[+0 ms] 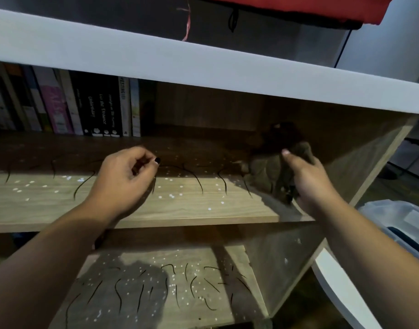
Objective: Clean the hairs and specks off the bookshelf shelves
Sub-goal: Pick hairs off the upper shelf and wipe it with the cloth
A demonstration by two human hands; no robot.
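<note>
A wooden shelf [61,207] crosses the middle of the view, strewn with dark hairs [196,178] and white specks [171,195]. My left hand [125,179] hovers over its centre, fingers curled, thumb and forefinger pinched together; I cannot tell whether a hair is between them. My right hand [308,184] grips a crumpled brown-grey cloth [265,174] that rests on the shelf's right end by the side panel. A lower shelf [215,312] below also carries several hairs [119,295] and specks [172,289].
A row of upright books [68,105] stands at the shelf's back left. A white board [203,67] runs above the shelf. The slanted side panel [360,167] closes the right end. A clear plastic container [398,222] sits outside at the right.
</note>
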